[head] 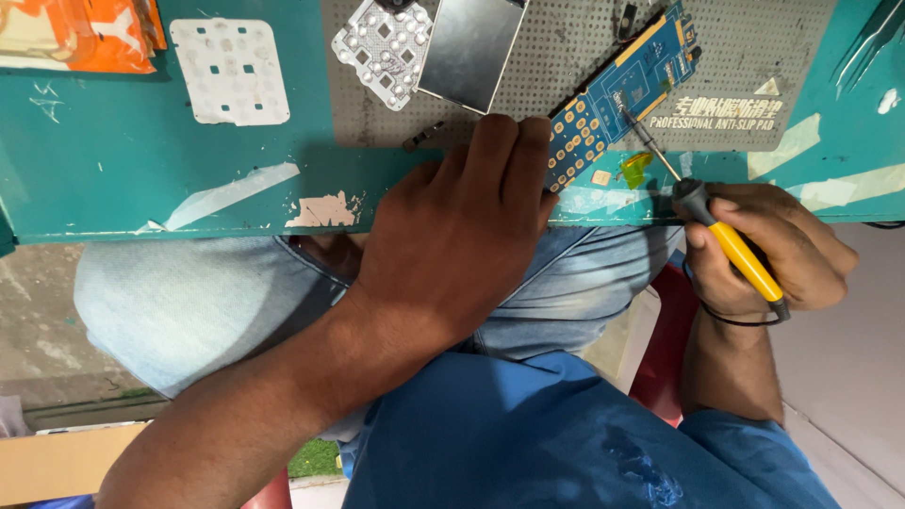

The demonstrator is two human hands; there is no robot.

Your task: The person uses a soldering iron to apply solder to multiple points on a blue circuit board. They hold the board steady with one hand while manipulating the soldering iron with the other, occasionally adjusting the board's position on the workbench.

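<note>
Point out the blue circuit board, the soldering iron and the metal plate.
blue circuit board [630,83], head view, mid board.
soldering iron [742,254], head view, yellow handle.
metal plate [468,47], head view, centre.

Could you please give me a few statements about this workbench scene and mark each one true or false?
1. The right hand holds a yellow-handled iron. True.
2. The iron's tip touches the blue board. True.
3. The left hand holds a pair of pliers. False: it presses its fingers on the board's end and holds no tool.
4. The board lies on a red mat. False: it lies on a grey dotted mat, with its lower end on the green bench.
5. A metal plate lies left of the board. True.
</note>
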